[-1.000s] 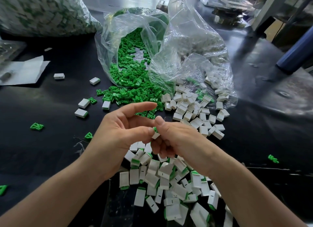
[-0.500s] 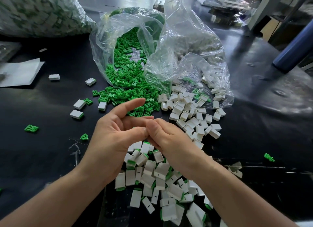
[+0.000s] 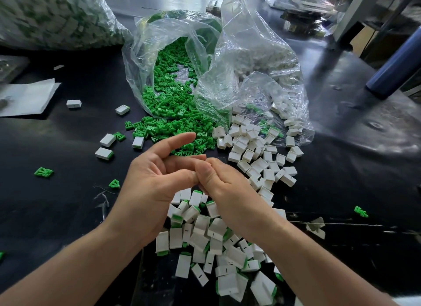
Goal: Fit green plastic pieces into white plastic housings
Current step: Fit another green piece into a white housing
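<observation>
Spanning table (image 3: 341, 169): dark and glossy, it carries everything below.
Sack (image 3: 45, 16): clear plastic, stuffed with white and green parts, blurred, left of and behind the green bag.
Green bag (image 3: 145, 61): clear plastic lying on its side, with its mouth toward the person.
White bag (image 3: 262, 61): clear plastic, crumpled, touching the green bag's right side.
Left hand (image 3: 155, 184): in front of the green bag's mouth, palm up, index finger straight, thumb tip against the right thumb. I cannot tell whether it holds a part.
Right hand (image 3: 223, 182): touching the left hand, fingers curled inward. What they enclose is hidden.
Green pieces (image 3: 173, 105): they fill the green bag and spill out of its mouth onto the table.
Housings (image 3: 255, 150): empty white boxes heaped at the white bag's mouth, just right of the spilled green pieces.
Fitted pile (image 3: 205, 232): white housings with green ends, beneath both hands, in front of the green bag. Several show a short dark dash on one face.
Sheet (image 3: 27, 96): pale paper, well left of the green bag.
Tube (image 3: 396, 61): dark blue, well right of the green bag.
Stray (image 3: 43, 172): a single green piece, front-left of the green bag.
</observation>
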A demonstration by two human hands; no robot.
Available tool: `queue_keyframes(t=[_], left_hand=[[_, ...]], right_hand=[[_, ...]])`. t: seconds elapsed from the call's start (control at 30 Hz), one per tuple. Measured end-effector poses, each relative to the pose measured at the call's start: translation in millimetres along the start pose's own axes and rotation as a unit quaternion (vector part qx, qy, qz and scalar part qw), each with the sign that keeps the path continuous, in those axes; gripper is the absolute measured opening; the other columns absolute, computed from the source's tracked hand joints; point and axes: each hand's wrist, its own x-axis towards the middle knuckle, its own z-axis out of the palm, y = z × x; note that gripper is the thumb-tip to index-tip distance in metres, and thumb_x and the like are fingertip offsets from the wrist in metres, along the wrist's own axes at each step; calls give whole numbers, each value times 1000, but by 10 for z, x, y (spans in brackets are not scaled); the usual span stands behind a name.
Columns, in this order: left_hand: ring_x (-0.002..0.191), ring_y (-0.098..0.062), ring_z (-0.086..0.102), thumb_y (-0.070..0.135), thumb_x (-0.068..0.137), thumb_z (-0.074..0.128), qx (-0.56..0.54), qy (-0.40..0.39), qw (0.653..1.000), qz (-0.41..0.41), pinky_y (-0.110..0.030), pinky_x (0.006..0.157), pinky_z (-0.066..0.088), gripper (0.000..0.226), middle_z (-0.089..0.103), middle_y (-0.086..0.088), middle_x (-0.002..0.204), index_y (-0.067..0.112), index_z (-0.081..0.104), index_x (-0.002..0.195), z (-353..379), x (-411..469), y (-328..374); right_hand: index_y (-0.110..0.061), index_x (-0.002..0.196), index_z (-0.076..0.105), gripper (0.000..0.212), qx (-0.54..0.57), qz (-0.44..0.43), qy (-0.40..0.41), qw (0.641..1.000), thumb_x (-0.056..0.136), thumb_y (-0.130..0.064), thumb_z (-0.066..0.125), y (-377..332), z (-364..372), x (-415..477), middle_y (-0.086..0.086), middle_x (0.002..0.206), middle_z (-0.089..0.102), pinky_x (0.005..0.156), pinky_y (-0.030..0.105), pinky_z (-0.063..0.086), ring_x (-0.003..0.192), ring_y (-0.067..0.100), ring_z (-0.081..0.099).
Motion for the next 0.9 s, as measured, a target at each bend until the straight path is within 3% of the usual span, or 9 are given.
queue_keyframes(t=[0.07,0.13,0.23,0.3,0.37,0.43,0.53,0.67,0.9], left_hand=[[87,-15,70,-5,58,59,-4,-3,1000,-4,-18,65,53,55,72,-10,70,12,57,110,-2,2,12],[83,-17,70,-5,58,59,-13,-6,1000,-12,-20,64,54,56,72,-10,71,13,57,111,-16,7,21],[71,-21,69,-4,57,62,-22,-13,999,-28,-23,63,55,57,72,-12,74,14,59,112,-40,8,33],[66,-22,69,-6,51,71,-18,-21,999,-36,-24,62,56,65,72,-13,76,14,59,112,-36,14,39],[66,-19,69,1,46,77,-11,-20,999,-38,-22,62,55,70,73,-11,77,15,58,113,-19,14,48],[68,-17,70,12,52,69,-6,-12,999,-34,-21,61,54,61,74,-9,77,16,57,112,-10,13,53],[71,-19,71,17,52,69,12,5,1000,-28,-22,58,55,57,74,-9,78,20,59,108,-10,8,53],[73,-20,72,18,49,73,57,5,998,-24,-22,59,54,60,73,-10,79,23,60,107,-4,0,46],[68,-17,71,13,52,75,143,-5,989,-28,-18,58,53,62,74,-7,76,26,58,109,-10,-14,19]], right_hand=[[-13,122,55,40,5,-5,-7,1000,98,-36,32,1,-9,3,-4,109,59,96,36,42,104,9,53],[-6,116,58,46,10,-5,-14,1000,97,-39,31,3,-37,0,-6,86,55,80,31,41,82,8,49],[2,102,60,56,22,-1,-20,1000,96,-45,30,4,-77,-5,-5,69,45,69,32,34,68,10,40],[0,88,61,60,49,11,-25,998,91,-50,29,-9,-104,-8,-8,63,46,63,25,35,61,7,40],[3,80,61,71,68,24,-32,997,81,-59,28,-27,-141,-9,-10,55,49,53,15,36,53,4,41],[-2,72,64,74,65,29,-23,997,74,-65,25,-38,-184,-6,-8,51,52,48,12,36,49,4,44],[-10,69,65,56,77,22,31,996,81,-57,36,-37,-264,10,-4,53,54,49,12,37,48,3,46],[-14,77,66,15,57,-39,78,995,87,-22,59,-11,-316,21,2,65,58,63,28,43,63,11,52],[-25,72,65,15,-48,-76,65,994,83,-15,66,10,-281,15,-11,61,60,57,12,43,59,-3,55]])
